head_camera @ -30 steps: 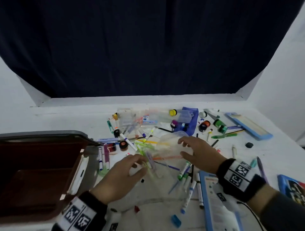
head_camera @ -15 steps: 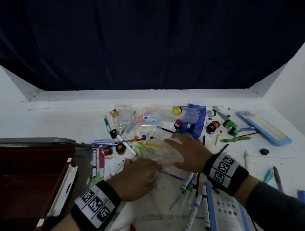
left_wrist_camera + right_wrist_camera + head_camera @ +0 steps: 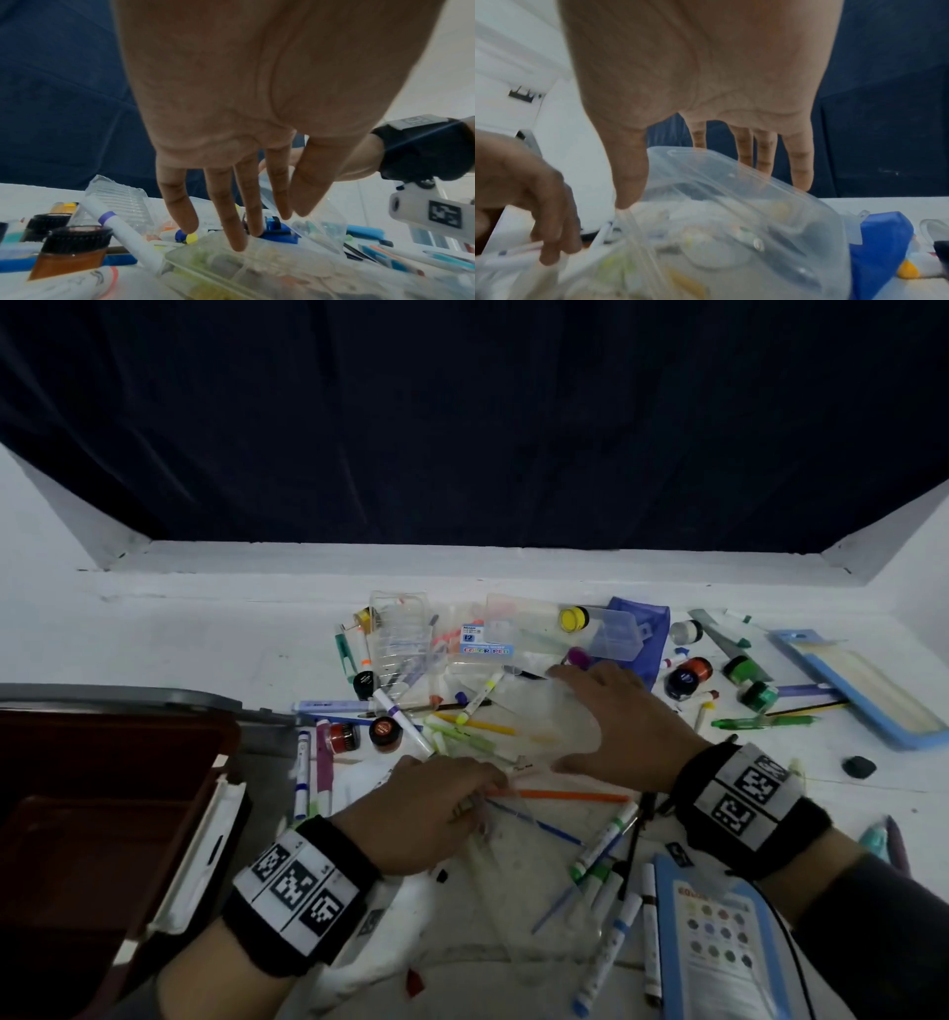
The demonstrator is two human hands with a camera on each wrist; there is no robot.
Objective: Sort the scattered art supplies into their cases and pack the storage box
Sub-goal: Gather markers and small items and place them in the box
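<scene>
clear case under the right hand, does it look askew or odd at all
Yes. The clear case sits tilted on a heap of loose markers rather than flat on the table. The right hand spans its lid; the left hand touches its near edge.

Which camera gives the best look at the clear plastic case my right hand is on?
The right wrist view: the clear plastic case fills it, lid and rim plain under the right hand. The head view shows it faintly over the pens. The left wrist view shows only its near edge, blurred.
</scene>
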